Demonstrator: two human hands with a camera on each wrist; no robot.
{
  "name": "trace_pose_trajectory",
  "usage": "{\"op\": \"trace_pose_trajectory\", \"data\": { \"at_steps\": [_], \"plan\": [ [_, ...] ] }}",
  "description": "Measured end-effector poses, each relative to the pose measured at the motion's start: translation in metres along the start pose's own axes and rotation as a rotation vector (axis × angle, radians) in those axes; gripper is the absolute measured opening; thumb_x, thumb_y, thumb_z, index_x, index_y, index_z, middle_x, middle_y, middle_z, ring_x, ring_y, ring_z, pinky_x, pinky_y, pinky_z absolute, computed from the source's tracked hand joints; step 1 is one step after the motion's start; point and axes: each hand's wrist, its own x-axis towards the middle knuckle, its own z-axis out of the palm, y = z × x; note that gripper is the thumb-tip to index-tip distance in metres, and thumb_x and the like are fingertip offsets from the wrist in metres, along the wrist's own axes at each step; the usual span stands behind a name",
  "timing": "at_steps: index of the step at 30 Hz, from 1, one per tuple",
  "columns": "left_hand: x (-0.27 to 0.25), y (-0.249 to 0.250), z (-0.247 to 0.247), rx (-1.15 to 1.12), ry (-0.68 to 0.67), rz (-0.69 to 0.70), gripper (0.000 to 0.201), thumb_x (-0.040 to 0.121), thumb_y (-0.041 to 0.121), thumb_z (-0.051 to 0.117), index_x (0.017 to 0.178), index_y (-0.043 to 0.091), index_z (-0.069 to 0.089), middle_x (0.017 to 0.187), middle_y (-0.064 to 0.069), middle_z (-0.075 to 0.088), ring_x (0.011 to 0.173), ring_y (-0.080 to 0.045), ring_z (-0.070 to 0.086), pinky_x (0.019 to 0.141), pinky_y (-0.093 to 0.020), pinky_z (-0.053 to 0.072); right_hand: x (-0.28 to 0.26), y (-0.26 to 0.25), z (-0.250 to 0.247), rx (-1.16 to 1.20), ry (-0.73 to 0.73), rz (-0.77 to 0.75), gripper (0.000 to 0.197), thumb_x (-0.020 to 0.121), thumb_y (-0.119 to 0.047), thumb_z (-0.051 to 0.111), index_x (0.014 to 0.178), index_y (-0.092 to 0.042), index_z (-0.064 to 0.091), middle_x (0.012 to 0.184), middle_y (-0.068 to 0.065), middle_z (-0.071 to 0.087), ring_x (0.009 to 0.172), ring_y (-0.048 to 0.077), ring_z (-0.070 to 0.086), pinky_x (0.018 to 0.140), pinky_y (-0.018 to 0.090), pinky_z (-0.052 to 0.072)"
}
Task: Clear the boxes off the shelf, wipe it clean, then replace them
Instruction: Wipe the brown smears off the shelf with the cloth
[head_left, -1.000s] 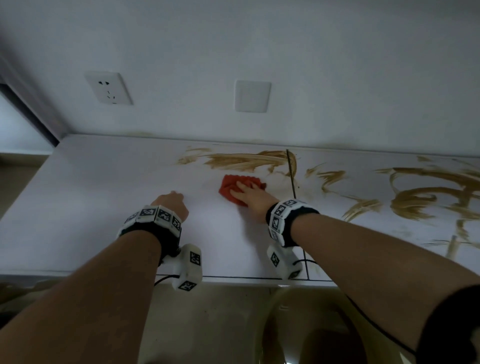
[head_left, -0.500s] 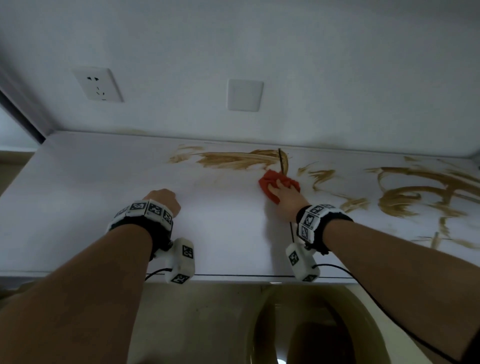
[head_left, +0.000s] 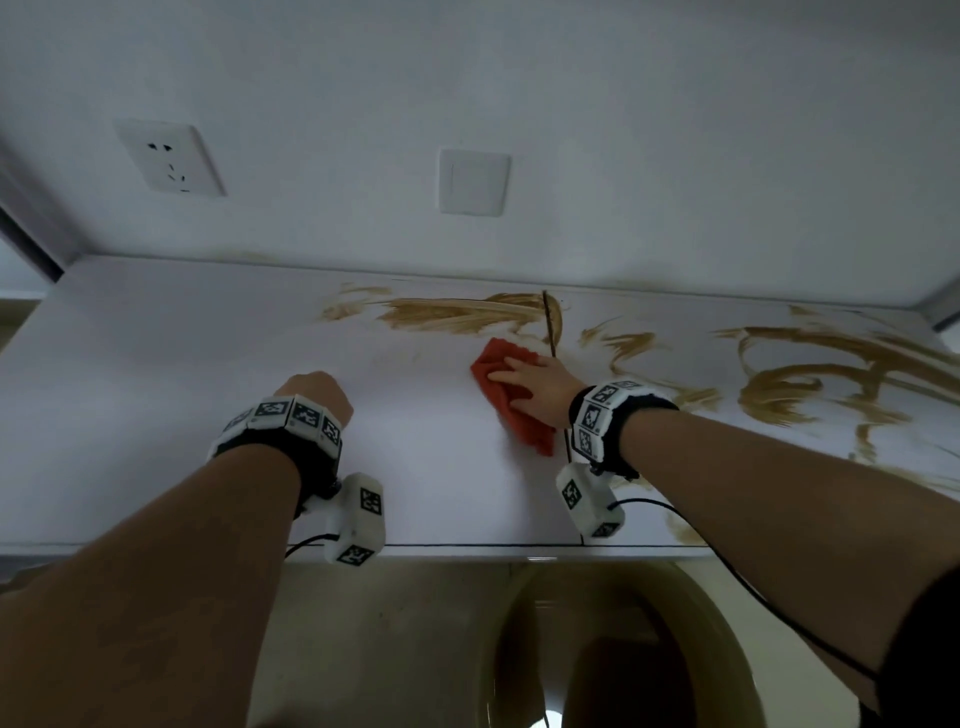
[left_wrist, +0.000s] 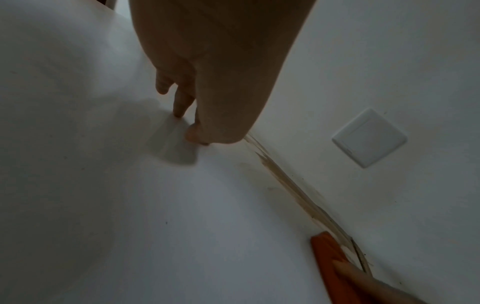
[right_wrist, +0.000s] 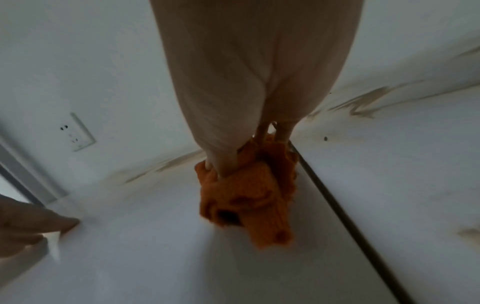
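The white shelf top (head_left: 156, 389) carries no boxes. Brown smears (head_left: 467, 312) streak its back middle, and more smears (head_left: 805, 384) cover its right part. My right hand (head_left: 524, 382) lies flat on an orange-red cloth (head_left: 514, 415), fingers spread and pressing it down just left of the dark seam (head_left: 550, 332). The right wrist view shows the cloth (right_wrist: 249, 195) bunched under that hand (right_wrist: 246, 144). My left hand (head_left: 311, 395) is propped on the clean left part of the shelf, holding nothing, its fingertips (left_wrist: 179, 112) touching the surface.
The wall behind holds a power socket (head_left: 169, 158) and a blank white plate (head_left: 472, 182). The shelf's front edge (head_left: 467, 551) runs below my wrists. Under it sits a rounded beige fixture (head_left: 623, 649). A dark frame (head_left: 26, 244) borders the left end.
My right hand swept the cloth right onto the seam, then back to its left and a little toward the front. The left hand has stayed propped in place.
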Motion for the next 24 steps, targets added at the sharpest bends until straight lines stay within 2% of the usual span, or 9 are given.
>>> {"op": "trace_pose_trajectory", "data": {
  "at_steps": [1, 2, 4, 6, 10, 12, 14, 20, 24],
  "plan": [
    [0.001, 0.001, 0.000, -0.021, 0.011, -0.006, 0.028, 0.094, 0.011, 0.042, 0.066, 0.014, 0.045, 0.079, -0.003, 0.048, 0.088, -0.021, 0.047, 0.074, -0.025, 0.036, 0.007, 0.002, 0.000, -0.003, 0.009, -0.001, 0.052, 0.098, -0.023, 0.041, 0.147, -0.029, 0.024, 0.158, 0.004, 0.013, 0.144, 0.029, 0.014, 0.118, 0.034, 0.008],
    [0.002, 0.001, 0.000, -0.001, 0.016, -0.012, 0.024, 0.094, 0.012, 0.042, 0.070, 0.012, 0.049, 0.081, -0.003, 0.049, 0.088, -0.021, 0.048, 0.074, -0.024, 0.035, 0.011, 0.003, -0.002, 0.000, 0.014, 0.024, 0.053, 0.098, -0.021, 0.039, 0.148, -0.029, 0.023, 0.158, 0.004, 0.012, 0.144, 0.030, 0.015, 0.118, 0.035, 0.010],
    [0.005, -0.001, -0.001, 0.026, 0.007, -0.019, 0.020, 0.093, 0.013, 0.043, 0.097, 0.010, 0.062, 0.104, -0.007, 0.060, 0.100, -0.025, 0.057, 0.074, -0.025, 0.036, 0.018, 0.009, -0.006, 0.040, 0.024, 0.118, 0.053, 0.098, -0.019, 0.036, 0.149, -0.027, 0.022, 0.158, 0.007, 0.013, 0.142, 0.033, 0.020, 0.116, 0.036, 0.018],
    [0.006, -0.004, -0.001, 0.049, 0.000, -0.027, 0.029, 0.092, 0.014, 0.043, 0.113, 0.008, 0.062, 0.121, -0.009, 0.060, 0.113, -0.026, 0.057, 0.079, -0.027, 0.041, 0.024, 0.014, -0.008, 0.060, 0.017, 0.213, 0.054, 0.099, -0.021, 0.035, 0.150, -0.023, 0.019, 0.156, 0.011, 0.014, 0.140, 0.034, 0.023, 0.113, 0.035, 0.024],
    [0.007, -0.007, -0.001, 0.041, 0.010, -0.006, 0.033, 0.092, 0.014, 0.041, 0.118, 0.008, 0.060, 0.127, -0.010, 0.058, 0.117, -0.026, 0.055, 0.094, -0.031, 0.044, 0.031, 0.008, -0.007, 0.026, 0.039, 0.280, 0.050, 0.101, -0.027, 0.031, 0.149, -0.018, 0.020, 0.151, 0.020, 0.021, 0.133, 0.040, 0.031, 0.108, 0.042, 0.035],
    [0.007, -0.007, -0.001, 0.036, 0.012, 0.000, 0.034, 0.093, 0.013, 0.040, 0.120, 0.007, 0.060, 0.128, -0.010, 0.058, 0.117, -0.026, 0.055, 0.094, -0.030, 0.044, 0.032, -0.003, -0.007, 0.023, 0.023, 0.233, 0.054, 0.100, -0.038, 0.032, 0.149, -0.018, 0.019, 0.153, 0.020, 0.016, 0.135, 0.041, 0.027, 0.108, 0.045, 0.033],
    [0.006, -0.007, 0.000, 0.021, 0.024, 0.007, 0.036, 0.094, 0.013, 0.038, 0.124, 0.007, 0.057, 0.131, -0.011, 0.056, 0.120, -0.026, 0.054, 0.096, -0.031, 0.044, 0.035, -0.021, -0.008, -0.005, 0.019, 0.138, 0.058, 0.098, -0.041, 0.035, 0.149, -0.019, 0.018, 0.155, 0.019, 0.011, 0.138, 0.042, 0.021, 0.111, 0.047, 0.028],
    [0.000, -0.012, -0.003, 0.042, 0.028, 0.026, 0.043, 0.097, 0.012, 0.034, 0.139, 0.009, 0.046, 0.144, -0.010, 0.044, 0.132, -0.027, 0.043, 0.105, -0.032, 0.037, 0.051, -0.106, -0.008, -0.103, -0.034, -0.185, 0.053, 0.099, -0.025, 0.036, 0.150, -0.021, 0.019, 0.158, 0.015, 0.003, 0.142, 0.043, 0.008, 0.117, 0.048, 0.013],
    [-0.003, -0.012, -0.008, 0.093, 0.026, 0.044, 0.044, 0.099, 0.012, 0.032, 0.142, 0.011, 0.042, 0.146, -0.010, 0.041, 0.134, -0.026, 0.040, 0.108, -0.032, 0.035, 0.040, -0.118, 0.002, -0.129, -0.128, -0.320, 0.053, 0.100, -0.016, 0.035, 0.149, -0.027, 0.021, 0.159, 0.010, 0.000, 0.143, 0.042, 0.001, 0.117, 0.044, 0.004]
  ]
}}
